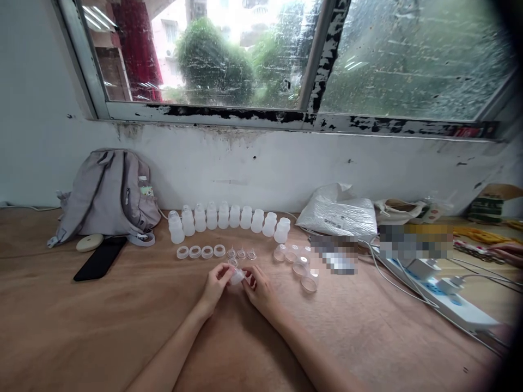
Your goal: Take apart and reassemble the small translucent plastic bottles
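Note:
Above the near middle of the table, my left hand (217,283) and my right hand (258,287) pinch a small translucent white bottle collar (236,276) between them. Whether a nipple sits in it is hard to make out. Just beyond my fingers, several clear bottle nipples (241,254) stand on the wood. To their left is a row of white collar rings (207,251). Right of my hands lie several clear dome caps (309,282). Farther back, a line of frosted baby bottles (223,216) stands upright; those toward the left have taller tops.
A grey backpack (110,190), a dark phone (101,259) and a round cream object (90,243) are at left. A silver plastic bag (339,212) lies at back right, beside cables and a white power strip (461,302). Another person's hand (509,253) shows at far right.

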`<action>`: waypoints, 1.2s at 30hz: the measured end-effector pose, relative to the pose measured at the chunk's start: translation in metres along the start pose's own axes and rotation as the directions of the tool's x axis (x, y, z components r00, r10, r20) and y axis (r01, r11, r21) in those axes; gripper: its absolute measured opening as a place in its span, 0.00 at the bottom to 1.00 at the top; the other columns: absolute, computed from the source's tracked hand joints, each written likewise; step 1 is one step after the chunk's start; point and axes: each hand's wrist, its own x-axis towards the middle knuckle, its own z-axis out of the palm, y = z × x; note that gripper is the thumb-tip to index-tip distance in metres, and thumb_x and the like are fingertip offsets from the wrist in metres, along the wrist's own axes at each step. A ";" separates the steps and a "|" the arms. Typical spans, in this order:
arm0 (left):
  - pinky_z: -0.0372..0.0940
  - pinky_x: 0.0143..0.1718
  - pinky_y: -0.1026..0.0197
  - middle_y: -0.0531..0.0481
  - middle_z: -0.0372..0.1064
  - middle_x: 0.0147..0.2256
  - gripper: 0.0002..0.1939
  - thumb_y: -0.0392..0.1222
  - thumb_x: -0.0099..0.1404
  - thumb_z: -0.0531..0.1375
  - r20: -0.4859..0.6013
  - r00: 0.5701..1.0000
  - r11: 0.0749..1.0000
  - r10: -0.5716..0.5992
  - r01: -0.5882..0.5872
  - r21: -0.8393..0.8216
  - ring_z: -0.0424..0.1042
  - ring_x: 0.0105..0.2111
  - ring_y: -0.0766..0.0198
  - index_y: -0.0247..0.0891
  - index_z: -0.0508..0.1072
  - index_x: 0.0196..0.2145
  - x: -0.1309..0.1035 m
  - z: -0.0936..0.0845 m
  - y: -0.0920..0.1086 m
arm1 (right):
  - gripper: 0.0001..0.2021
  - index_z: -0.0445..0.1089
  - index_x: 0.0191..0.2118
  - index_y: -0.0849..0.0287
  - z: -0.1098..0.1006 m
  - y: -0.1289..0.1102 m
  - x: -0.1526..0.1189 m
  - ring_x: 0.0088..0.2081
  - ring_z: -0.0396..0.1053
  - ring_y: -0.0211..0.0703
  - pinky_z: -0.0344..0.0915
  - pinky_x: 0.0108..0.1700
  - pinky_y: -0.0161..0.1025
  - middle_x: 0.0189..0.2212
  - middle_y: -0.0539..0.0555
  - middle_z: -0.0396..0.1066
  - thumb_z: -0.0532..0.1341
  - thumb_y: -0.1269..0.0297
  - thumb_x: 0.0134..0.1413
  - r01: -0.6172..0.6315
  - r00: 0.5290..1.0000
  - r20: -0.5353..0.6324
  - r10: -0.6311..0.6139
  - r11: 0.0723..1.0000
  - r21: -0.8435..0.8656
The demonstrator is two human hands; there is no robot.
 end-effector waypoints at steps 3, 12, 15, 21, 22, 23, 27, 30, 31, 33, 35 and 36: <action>0.58 0.24 0.69 0.52 0.65 0.26 0.15 0.51 0.50 0.59 -0.121 0.990 0.986 -0.076 0.057 -0.158 0.64 0.25 0.69 0.35 0.69 0.27 0.003 -0.007 -0.002 | 0.12 0.60 0.41 0.58 0.000 0.001 -0.001 0.27 0.62 0.35 0.61 0.31 0.33 0.29 0.50 0.62 0.51 0.72 0.48 -0.008 0.999 -0.035 0.009 1.000 0.013; 0.61 0.24 0.66 0.52 0.67 0.27 0.16 0.51 0.48 0.61 -0.162 0.952 0.883 -0.260 0.166 -0.439 0.66 0.25 0.68 0.35 0.67 0.30 0.011 -0.016 -0.006 | 0.11 0.59 0.40 0.57 0.003 0.005 0.004 0.28 0.63 0.37 0.62 0.32 0.34 0.28 0.50 0.62 0.50 0.73 0.49 -0.023 0.994 -0.108 0.022 1.000 -0.001; 0.61 0.24 0.67 0.51 0.67 0.27 0.16 0.50 0.49 0.61 -0.143 0.956 0.882 -0.256 0.170 -0.440 0.66 0.24 0.68 0.35 0.67 0.30 0.012 -0.016 -0.007 | 0.13 0.58 0.43 0.59 0.001 0.006 0.017 0.33 0.63 0.40 0.62 0.36 0.38 0.31 0.53 0.62 0.49 0.74 0.50 0.055 0.982 -0.174 -0.067 0.996 -0.072; 0.61 0.24 0.66 0.50 0.67 0.27 0.18 0.52 0.49 0.60 -0.113 0.957 0.881 -0.267 0.195 -0.431 0.66 0.25 0.67 0.34 0.68 0.31 0.012 -0.018 -0.008 | 0.21 0.50 0.52 0.63 -0.002 0.003 0.106 0.39 0.63 0.44 0.60 0.41 0.41 0.37 0.58 0.63 0.48 0.74 0.50 0.133 0.975 -0.143 -0.173 0.959 -0.252; 0.61 0.24 0.66 0.50 0.67 0.28 0.18 0.52 0.49 0.60 -0.107 0.959 0.884 -0.263 0.195 -0.426 0.66 0.25 0.68 0.34 0.68 0.31 0.012 -0.018 -0.007 | 0.24 0.46 0.55 0.64 -0.001 0.001 0.125 0.41 0.62 0.45 0.60 0.41 0.40 0.40 0.60 0.63 0.47 0.74 0.50 0.098 0.988 -0.088 -0.129 0.953 -0.288; 0.61 0.24 0.67 0.50 0.67 0.28 0.18 0.52 0.49 0.59 -0.101 0.961 0.887 -0.256 0.192 -0.419 0.66 0.25 0.68 0.35 0.69 0.31 0.011 -0.018 -0.006 | 0.26 0.43 0.56 0.63 0.002 0.000 0.141 0.42 0.63 0.45 0.60 0.40 0.40 0.43 0.61 0.62 0.47 0.73 0.50 0.042 0.998 -0.035 -0.057 0.943 -0.331; 0.60 0.24 0.67 0.51 0.67 0.27 0.17 0.53 0.49 0.59 -0.092 0.969 0.903 -0.231 0.178 -0.391 0.66 0.24 0.69 0.36 0.70 0.31 0.009 -0.019 -0.005 | 0.27 0.39 0.58 0.62 0.014 0.002 0.187 0.40 0.65 0.48 0.59 0.37 0.40 0.45 0.63 0.62 0.48 0.72 0.51 -0.164 0.973 0.075 0.219 0.881 -0.443; 0.60 0.24 0.67 0.51 0.68 0.27 0.18 0.53 0.48 0.60 -0.108 0.967 0.901 -0.230 0.169 -0.399 0.66 0.25 0.69 0.36 0.70 0.31 0.009 -0.020 -0.006 | 0.23 0.46 0.55 0.64 0.021 0.006 0.195 0.37 0.66 0.48 0.59 0.35 0.39 0.38 0.62 0.66 0.49 0.71 0.52 -0.217 0.956 0.081 0.283 0.863 -0.456; 0.60 0.24 0.67 0.51 0.68 0.27 0.18 0.53 0.48 0.60 -0.113 0.966 0.899 -0.234 0.170 -0.404 0.66 0.25 0.69 0.36 0.71 0.31 0.009 -0.020 -0.006 | 0.21 0.48 0.53 0.64 0.021 0.006 0.194 0.36 0.66 0.47 0.59 0.34 0.38 0.37 0.62 0.66 0.49 0.70 0.53 -0.231 0.952 0.076 0.296 0.859 -0.458; 0.60 0.24 0.67 0.51 0.68 0.27 0.18 0.52 0.48 0.60 -0.121 0.962 0.890 -0.245 0.173 -0.421 0.66 0.24 0.69 0.35 0.71 0.32 0.010 -0.021 -0.006 | 0.15 0.52 0.49 0.63 0.020 0.005 0.186 0.35 0.66 0.47 0.58 0.33 0.38 0.37 0.61 0.65 0.48 0.68 0.55 -0.245 0.951 0.056 0.303 0.855 -0.457; 0.60 0.23 0.68 0.50 0.69 0.27 0.18 0.51 0.48 0.61 -0.118 0.960 0.879 -0.255 0.179 -0.442 0.67 0.24 0.69 0.35 0.71 0.32 0.011 -0.021 -0.006 | 0.11 0.55 0.45 0.62 0.013 0.001 0.172 0.35 0.66 0.46 0.58 0.31 0.38 0.37 0.60 0.64 0.46 0.65 0.57 -0.244 0.958 0.026 0.286 0.858 -0.453; 0.60 0.22 0.68 0.50 0.69 0.27 0.17 0.51 0.48 0.61 -0.110 0.959 0.874 -0.260 0.185 -0.449 0.67 0.24 0.69 0.35 0.71 0.32 0.012 -0.022 -0.006 | 0.11 0.56 0.44 0.61 0.007 -0.002 0.162 0.35 0.66 0.46 0.58 0.31 0.37 0.37 0.60 0.63 0.45 0.65 0.58 -0.239 0.962 0.008 0.272 0.860 -0.450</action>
